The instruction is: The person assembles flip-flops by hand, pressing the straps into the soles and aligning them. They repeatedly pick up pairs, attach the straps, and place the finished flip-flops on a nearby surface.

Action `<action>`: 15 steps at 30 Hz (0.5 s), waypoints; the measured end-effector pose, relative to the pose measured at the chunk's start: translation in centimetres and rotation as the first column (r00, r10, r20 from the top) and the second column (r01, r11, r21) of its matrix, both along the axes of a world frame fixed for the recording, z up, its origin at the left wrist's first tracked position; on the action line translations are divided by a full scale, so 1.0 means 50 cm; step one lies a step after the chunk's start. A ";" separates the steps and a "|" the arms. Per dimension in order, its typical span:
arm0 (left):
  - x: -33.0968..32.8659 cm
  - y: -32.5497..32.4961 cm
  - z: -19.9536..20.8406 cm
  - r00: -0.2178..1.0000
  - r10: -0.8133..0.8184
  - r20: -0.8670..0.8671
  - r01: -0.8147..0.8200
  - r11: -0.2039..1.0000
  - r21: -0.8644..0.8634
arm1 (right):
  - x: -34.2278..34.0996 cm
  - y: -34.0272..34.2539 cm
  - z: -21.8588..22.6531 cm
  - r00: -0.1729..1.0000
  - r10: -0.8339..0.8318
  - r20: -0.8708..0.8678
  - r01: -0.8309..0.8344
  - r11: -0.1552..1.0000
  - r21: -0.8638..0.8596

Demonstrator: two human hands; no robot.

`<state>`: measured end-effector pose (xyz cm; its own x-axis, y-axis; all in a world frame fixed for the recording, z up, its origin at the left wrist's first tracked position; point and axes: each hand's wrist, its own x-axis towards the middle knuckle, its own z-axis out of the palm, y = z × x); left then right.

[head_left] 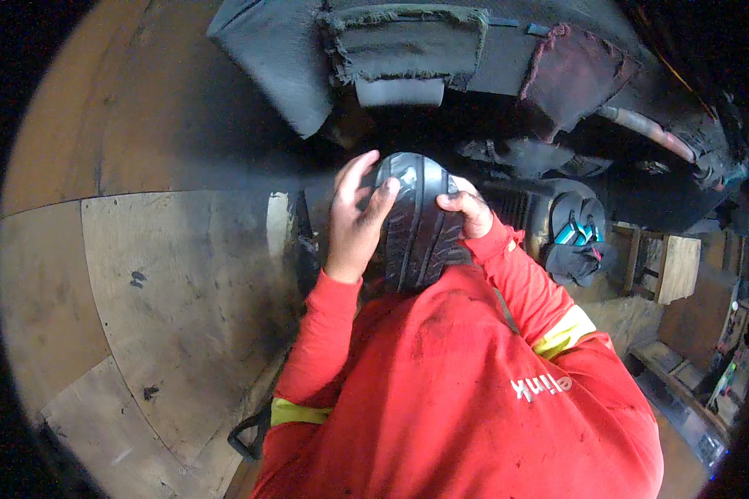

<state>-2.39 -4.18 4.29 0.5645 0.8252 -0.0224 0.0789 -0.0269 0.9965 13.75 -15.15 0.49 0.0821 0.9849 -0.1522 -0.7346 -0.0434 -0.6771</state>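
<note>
Black grooved tyre-like piece [416,237] just above frame centre, upright in front of the red shirt [441,391], held in both hands. Left hand [359,220]: fingers a bit spread along its left edge, thumb pressed on the tread. Right hand [473,209]: thumb pressed on the right edge, other fingers mostly hidden, can't tell their spread. Black sandals [567,218] with teal straps right of centre; frayed grey cloth [408,46] top centre; dark red rag [572,73] upper right; wooden boards [183,291] left.
</note>
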 end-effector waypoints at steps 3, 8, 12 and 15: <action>0.006 0.013 0.000 0.987 -0.117 0.113 0.147 0.938 -0.315 | -0.008 0.014 -0.015 1.000 -0.023 0.014 0.023 0.999 -0.032; 0.036 0.014 0.013 1.000 0.013 0.018 -0.009 0.981 -0.195 | -0.039 0.035 -0.024 0.959 -0.277 0.063 0.281 0.957 -0.072; 0.070 0.030 0.002 0.999 0.049 0.024 -0.043 0.979 -0.199 | -0.042 0.045 -0.034 0.917 -0.375 0.137 0.390 0.915 -0.102; 0.100 0.049 -0.012 0.998 0.024 -0.062 -0.036 0.978 -0.205 | -0.028 0.059 -0.048 0.918 -0.398 -0.007 0.393 0.910 -0.132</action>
